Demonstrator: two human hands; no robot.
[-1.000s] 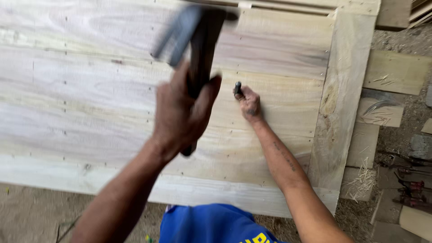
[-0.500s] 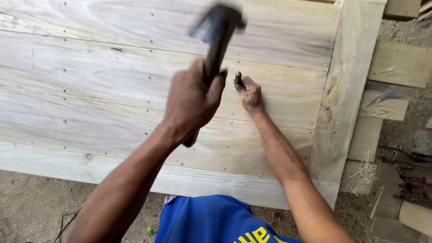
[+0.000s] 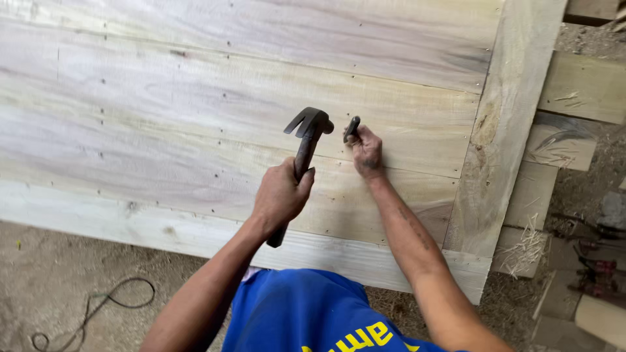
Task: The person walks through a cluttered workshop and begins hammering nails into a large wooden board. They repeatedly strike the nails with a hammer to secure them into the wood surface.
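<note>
Hammer point(image 3: 306, 140): one, dark metal claw head on a dark handle, gripped mid-handle in the closed left hand point(image 3: 280, 195), head lowered just left of the punch. Punch point(image 3: 351, 128): one short dark metal rod, pinched in the right hand's point(image 3: 366, 151) fingertips, tilted, tip on the boards. Panel point(image 3: 195, 117) beneath: pale rough planks laid edge to edge, dotted with rows of small nail marks, one crosswise batten point(image 3: 502, 130) at right. One dark cord point(image 3: 98, 306) coils on the dirt.

dark claw hammer point(image 3: 306, 140) beside tilted punch point(image 3: 351, 128)
</note>
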